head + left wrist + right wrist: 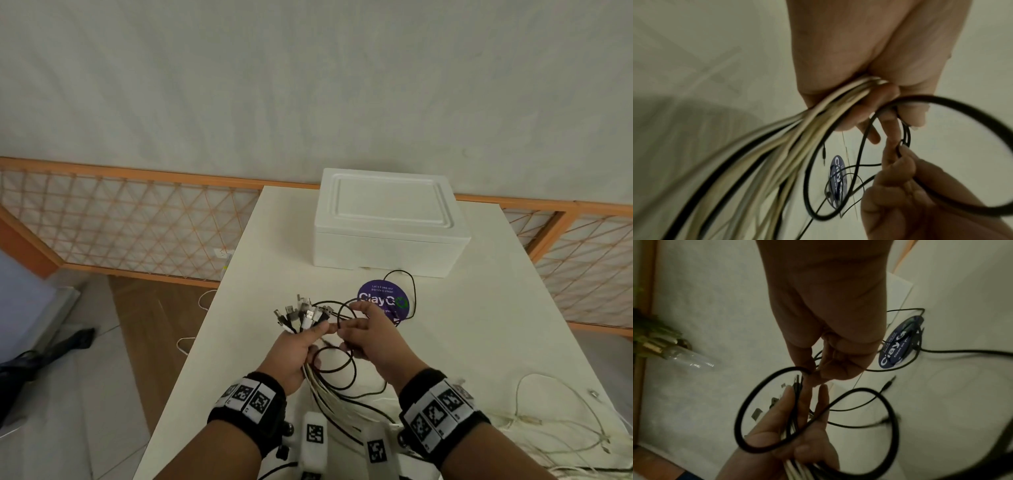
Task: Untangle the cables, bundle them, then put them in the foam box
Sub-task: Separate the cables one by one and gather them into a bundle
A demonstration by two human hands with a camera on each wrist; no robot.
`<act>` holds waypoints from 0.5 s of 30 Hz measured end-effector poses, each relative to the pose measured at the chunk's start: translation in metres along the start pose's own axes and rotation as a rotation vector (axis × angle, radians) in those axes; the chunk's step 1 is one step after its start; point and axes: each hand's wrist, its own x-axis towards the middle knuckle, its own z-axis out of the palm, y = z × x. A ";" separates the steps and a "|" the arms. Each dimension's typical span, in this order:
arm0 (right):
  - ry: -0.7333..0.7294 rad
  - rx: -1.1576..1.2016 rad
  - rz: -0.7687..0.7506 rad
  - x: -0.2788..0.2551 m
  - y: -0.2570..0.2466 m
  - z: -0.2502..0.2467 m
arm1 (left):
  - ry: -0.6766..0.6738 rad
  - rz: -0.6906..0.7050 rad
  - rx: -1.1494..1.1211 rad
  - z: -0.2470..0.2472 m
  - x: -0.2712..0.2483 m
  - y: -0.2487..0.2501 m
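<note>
The left hand (297,349) is gripping a bundle of cables (310,318) above the near part of the white table (496,308), fingers curled round the cords so that the USB plugs (301,313) are fanning out beyond the thumb toward the foam box (387,222). White and black cords (777,154) are trailing from the heel of this hand back toward the person. The right hand (368,337) is sitting just beside the left — its thumb and fingertips are pinching a thin black cable (764,386) that is looping in a ring between the two hands and running on across a round purple sticker (383,301) on the tabletop. The foam box, white and with its lid in place, is standing at the far end of the table, well apart from both hands. Loose white cables (555,421) are lying on the table to the right of the right wrist — not touched by either hand. Both wrists are wearing black bands (246,401) carrying square printed markers. An orange-framed lattice railing (130,219) is running behind the table.
</note>
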 end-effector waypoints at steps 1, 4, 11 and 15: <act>-0.015 -0.073 -0.016 -0.002 -0.003 -0.001 | 0.026 0.007 0.017 -0.001 0.003 -0.002; -0.057 -0.235 -0.057 -0.007 -0.013 -0.002 | 0.075 0.015 0.049 -0.001 0.007 -0.008; -0.107 -0.567 -0.105 -0.002 -0.015 0.005 | 0.126 0.043 0.033 0.004 0.010 -0.003; -0.043 -0.720 -0.148 -0.001 -0.013 0.011 | 0.120 0.035 0.047 0.004 0.011 -0.003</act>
